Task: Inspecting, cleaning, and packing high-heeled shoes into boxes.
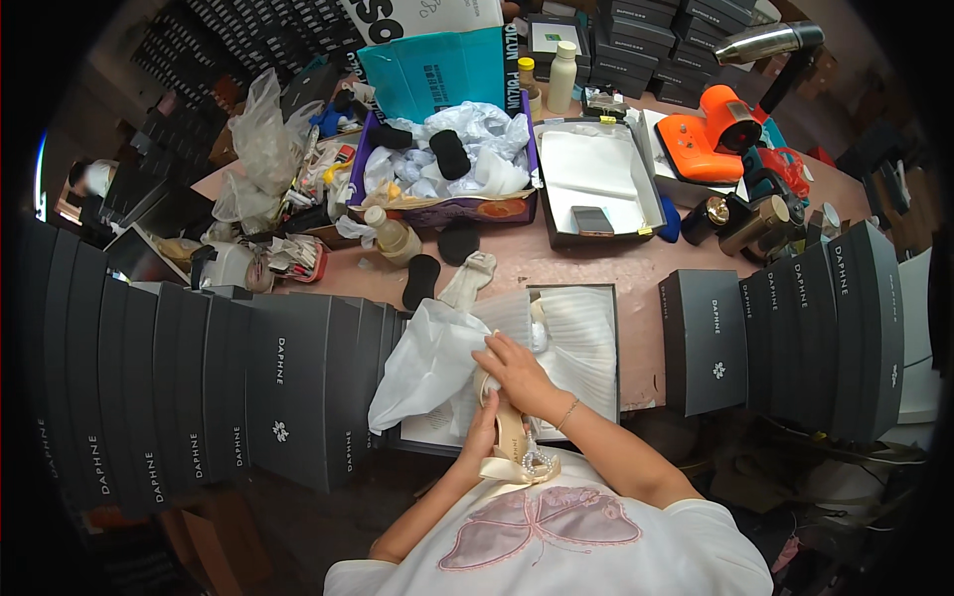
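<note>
Close to my body, a cream sandal [510,430] with a beige insole, a pale strap and a pearl-like ornament is gripped along its side by my left hand [482,429]. My right hand [524,377] is closed over its front part, which the fingers partly hide. White tissue paper [425,360] spreads out to the left of the fingers and touches them. Beneath both hands lies an open shoe box [617,348], lined with pleated white wrapping [578,343].
Rows of dark grey shoe boxes [288,377] stand at left, with more boxes [704,343] at right. Beyond are a purple bin [447,211] of crumpled paper, a bottle [394,238], black pads [422,281], an open box lid [596,179] and an orange device [708,139].
</note>
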`<state>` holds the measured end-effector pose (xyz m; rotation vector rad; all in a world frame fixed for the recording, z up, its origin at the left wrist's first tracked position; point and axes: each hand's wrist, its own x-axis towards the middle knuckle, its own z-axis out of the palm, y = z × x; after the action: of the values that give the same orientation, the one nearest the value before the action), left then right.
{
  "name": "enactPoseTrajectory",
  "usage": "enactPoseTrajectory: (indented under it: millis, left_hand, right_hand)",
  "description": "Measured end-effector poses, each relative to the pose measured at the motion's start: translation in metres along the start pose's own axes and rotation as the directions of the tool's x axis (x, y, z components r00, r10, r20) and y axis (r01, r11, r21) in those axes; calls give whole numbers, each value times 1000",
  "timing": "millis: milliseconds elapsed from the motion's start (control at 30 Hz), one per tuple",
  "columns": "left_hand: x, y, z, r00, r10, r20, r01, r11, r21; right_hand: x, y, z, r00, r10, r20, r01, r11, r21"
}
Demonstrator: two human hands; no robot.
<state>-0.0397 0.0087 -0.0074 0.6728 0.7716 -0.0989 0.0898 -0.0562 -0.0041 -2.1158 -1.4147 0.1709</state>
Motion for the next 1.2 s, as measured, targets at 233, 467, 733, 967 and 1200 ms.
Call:
enactPoseTrajectory:
  millis: [233, 467, 733, 967, 1200]
  left_hand:
    - [10, -8, 13, 998, -39, -57, 16, 930, -368]
    - [3, 16, -16, 996, -38, 85, 50, 988, -149]
    - [11, 23, -26, 979, 197, -55, -204, 961, -185]
    - [25, 12, -12, 952, 292, 89, -255, 921, -295]
    - [5, 33, -9, 998, 53, 40, -53, 999, -10]
  right_hand:
    - [24, 2, -3, 997, -17, 76, 17, 1000, -1]
    - [-23, 108, 3, 927, 343, 153, -369, 909, 193]
    - [-25, 31, -39, 869, 426, 253, -492, 685, 537]
    - [8, -32, -4, 877, 477, 58, -420, 702, 575]
    - [15, -40, -22, 902, 430, -37, -424, 900, 101]
